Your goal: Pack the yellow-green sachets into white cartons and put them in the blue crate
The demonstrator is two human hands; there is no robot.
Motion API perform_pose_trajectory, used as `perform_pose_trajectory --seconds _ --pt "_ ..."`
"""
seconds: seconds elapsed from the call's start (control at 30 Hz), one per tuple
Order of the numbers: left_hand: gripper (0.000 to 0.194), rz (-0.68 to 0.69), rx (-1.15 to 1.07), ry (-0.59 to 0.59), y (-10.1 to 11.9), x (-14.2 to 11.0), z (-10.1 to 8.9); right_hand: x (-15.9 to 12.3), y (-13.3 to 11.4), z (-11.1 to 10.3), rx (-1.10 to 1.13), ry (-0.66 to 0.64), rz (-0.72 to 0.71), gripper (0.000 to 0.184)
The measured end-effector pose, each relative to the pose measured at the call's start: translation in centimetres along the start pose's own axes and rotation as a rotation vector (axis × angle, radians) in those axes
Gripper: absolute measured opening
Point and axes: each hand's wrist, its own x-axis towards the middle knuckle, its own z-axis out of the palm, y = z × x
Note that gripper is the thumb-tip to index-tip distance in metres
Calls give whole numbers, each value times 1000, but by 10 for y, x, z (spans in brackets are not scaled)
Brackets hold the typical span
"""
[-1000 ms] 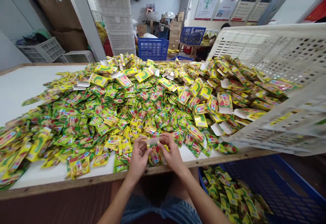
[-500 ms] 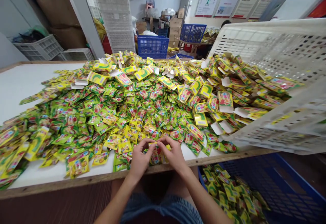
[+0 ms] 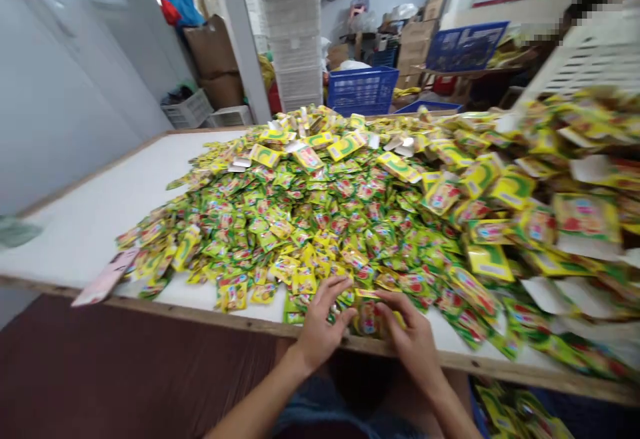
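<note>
At the table's front edge stands a small yellow candy box [image 3: 369,316] with a red and green print, between my two hands. My right hand [image 3: 413,332] grips its right side, the thumb and fingers partly hiding it. My left hand [image 3: 323,326] is just left of the box, thumb and fingers curved and apart, with nothing seen between them. Around and beyond both hands spreads a big heap of small green and yellow packets [image 3: 325,219]. Flat yellow cartons [image 3: 490,259], several with white flaps open, lie on the heap's right and back.
A wood-edged white table [image 3: 100,199] carries the heap. At its left front lies a pink card [image 3: 107,278]. A white perforated crate [image 3: 590,59] is at the right. Below the right front edge, more yellow packs [image 3: 520,412] sit low down. Blue crates [image 3: 363,89] stand behind.
The view has swung to the left, bringing in the table's left end and the pink card. My hands, pinched together at the top of the box before, have moved apart; the left one has let go.
</note>
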Motion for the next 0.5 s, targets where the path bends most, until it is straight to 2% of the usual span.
perform_pose_trajectory --seconds 0.07,0.13,0.2,0.23,0.27,0.37,0.43,0.5 --pt "36 73 129 196 -9 1 -34 -2 6 -1 -43 34 17 25" --pt "27 72 291 407 -28 5 -86 -4 9 -2 -90 61 25 27" --pt "25 -49 511 596 -53 10 -151 -6 9 -1 -135 81 33 29" --pt "29 -180 662 651 -68 11 -186 -6 8 -1 -154 90 39 30" --pt "33 -344 830 654 -82 11 -221 -6 8 0 -170 102 48 31" --pt "47 -566 951 699 -119 3 -316 -5 6 4 -211 136 82 36" --pt "65 -731 1003 714 -137 -10 -364 -4 5 7 -248 147 105 39" --pt "81 -901 1026 699 -151 -24 -400 -2 4 9 -294 146 130 43"
